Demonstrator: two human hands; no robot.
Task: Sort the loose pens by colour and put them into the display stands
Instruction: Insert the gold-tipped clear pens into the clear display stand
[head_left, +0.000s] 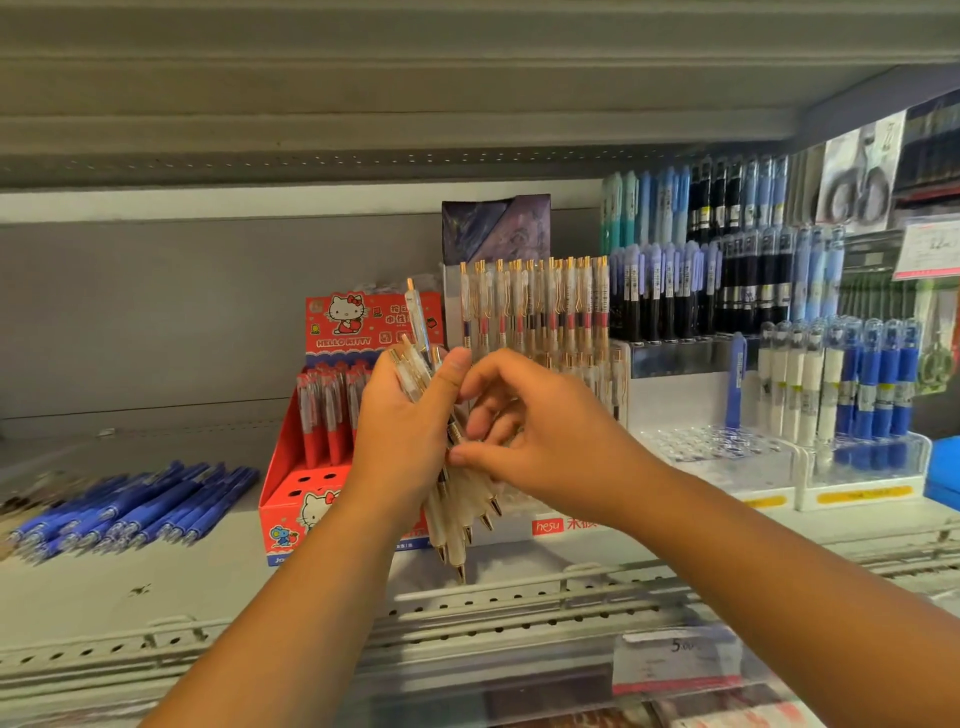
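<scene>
My left hand (402, 431) grips a bundle of white-and-gold pens (460, 512), tips pointing down, in front of the shelf. My right hand (540, 436) reaches into the bundle, its fingers curled round the pens from the right. Right behind stands a clear display stand (535, 312) filled with the same white-and-gold pens. Loose blue pens (135, 512) lie in a heap on the shelf at the left.
A red cartoon-cat box (311, 467) of red pens stands left of my hands. To the right are stands of black and blue pens (727, 291), a clear tray with vacant holes (717, 447), and white and blue pens (841, 379). A perforated shelf rail (519, 603) runs along the front.
</scene>
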